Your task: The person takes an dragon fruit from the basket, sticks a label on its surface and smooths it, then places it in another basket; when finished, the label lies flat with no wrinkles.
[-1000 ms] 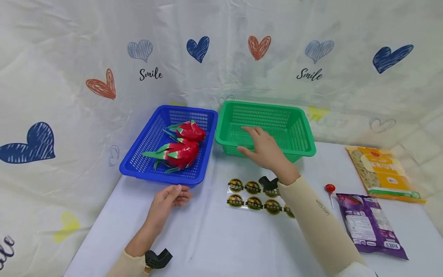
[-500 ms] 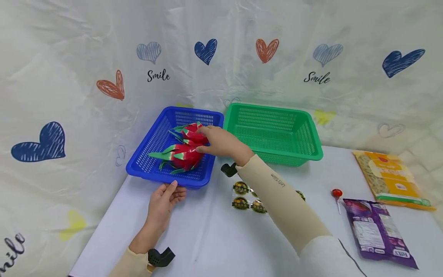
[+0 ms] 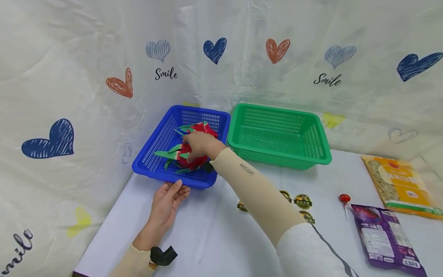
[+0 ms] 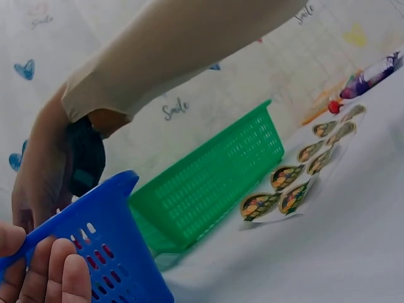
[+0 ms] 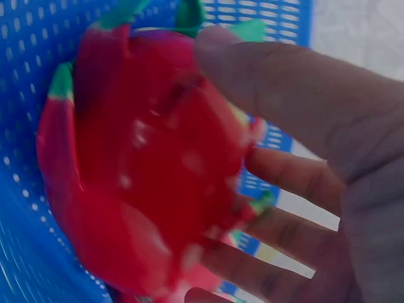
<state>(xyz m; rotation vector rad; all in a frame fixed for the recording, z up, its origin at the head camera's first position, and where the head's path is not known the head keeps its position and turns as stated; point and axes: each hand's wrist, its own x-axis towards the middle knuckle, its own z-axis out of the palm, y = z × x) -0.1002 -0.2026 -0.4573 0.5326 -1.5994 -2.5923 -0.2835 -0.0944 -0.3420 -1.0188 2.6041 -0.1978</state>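
Note:
Two red dragon fruits with green-tipped scales lie in the blue basket (image 3: 145,169) in the head view. My right hand (image 3: 200,145) reaches down over the nearer dragon fruit (image 3: 183,154), partly covering it and the farther dragon fruit (image 3: 211,130). In the right wrist view, its thumb (image 5: 221,57) lies along one edge of the dragon fruit (image 5: 158,164) and the other fingers curl at its side. My left hand (image 3: 169,202) holds the basket's near rim, thumb at the top edge and fingers against the outer wall (image 4: 120,246).
A green basket (image 3: 277,156) stands right beside the blue one. Round fruit stickers (image 3: 303,201) on a clear sheet lie partly under the right forearm. Farther right are a red lollipop (image 3: 345,198), a purple bag (image 3: 387,238) and a yellow bag (image 3: 401,184).
My right hand has moved left from over the green basket into the blue basket, onto the nearer dragon fruit. My left hand has come up to the blue basket's near rim.

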